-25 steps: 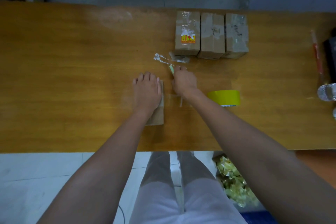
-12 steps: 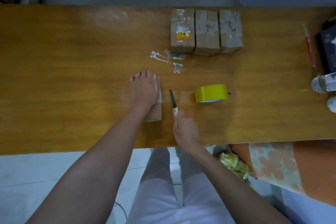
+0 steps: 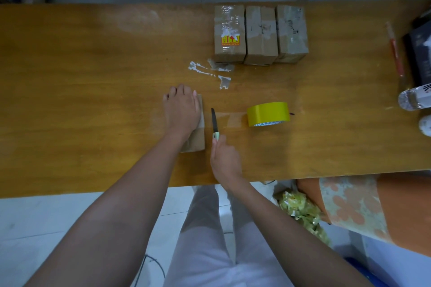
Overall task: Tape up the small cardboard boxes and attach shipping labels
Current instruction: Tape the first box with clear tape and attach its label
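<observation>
My left hand (image 3: 181, 109) lies flat on a small cardboard box (image 3: 197, 140) at the table's middle, covering most of its top. Just right of that box, my right hand (image 3: 225, 158) grips the pale green handle of a small knife (image 3: 214, 122), whose dark blade points away from me. A strip of clear tape stretches from the box toward the yellow tape roll (image 3: 268, 113) lying further right. Three taped boxes (image 3: 260, 34) stand side by side at the far edge; the left one bears an orange-and-yellow sticker (image 3: 230, 40).
Torn tape scraps (image 3: 211, 71) stick to the wooden table (image 3: 81, 91) in front of the three boxes. At the right edge lie a red pen (image 3: 394, 50), a dark object and a plastic bottle (image 3: 414, 98). A bag of crumpled yellow waste (image 3: 300, 212) sits on the floor.
My right hand pulled the knife back toward me from near the tape scraps and now holds it beside the box. The left hand stayed on the box.
</observation>
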A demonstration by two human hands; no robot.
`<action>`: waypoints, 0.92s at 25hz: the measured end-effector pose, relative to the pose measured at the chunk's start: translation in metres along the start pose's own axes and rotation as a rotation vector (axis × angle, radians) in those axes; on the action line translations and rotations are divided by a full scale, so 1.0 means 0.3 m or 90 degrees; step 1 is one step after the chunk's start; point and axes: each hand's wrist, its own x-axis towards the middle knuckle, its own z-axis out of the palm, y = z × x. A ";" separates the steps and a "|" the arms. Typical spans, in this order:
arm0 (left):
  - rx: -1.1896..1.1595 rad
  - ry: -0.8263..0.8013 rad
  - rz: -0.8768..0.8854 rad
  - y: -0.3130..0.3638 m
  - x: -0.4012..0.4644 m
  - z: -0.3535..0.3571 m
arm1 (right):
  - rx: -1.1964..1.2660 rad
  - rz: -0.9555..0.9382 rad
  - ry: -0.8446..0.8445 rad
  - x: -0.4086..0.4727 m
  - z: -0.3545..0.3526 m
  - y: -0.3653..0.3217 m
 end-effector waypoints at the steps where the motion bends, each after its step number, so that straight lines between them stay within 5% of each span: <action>1: 0.003 0.002 -0.002 0.001 0.000 0.001 | -0.010 -0.001 -0.004 -0.001 0.007 0.000; 17: -0.037 0.012 0.001 0.006 0.002 -0.003 | -0.098 0.004 0.028 0.029 0.050 -0.008; 23: -0.052 0.004 0.007 0.000 0.001 -0.008 | -0.057 0.001 -0.035 0.053 0.039 -0.028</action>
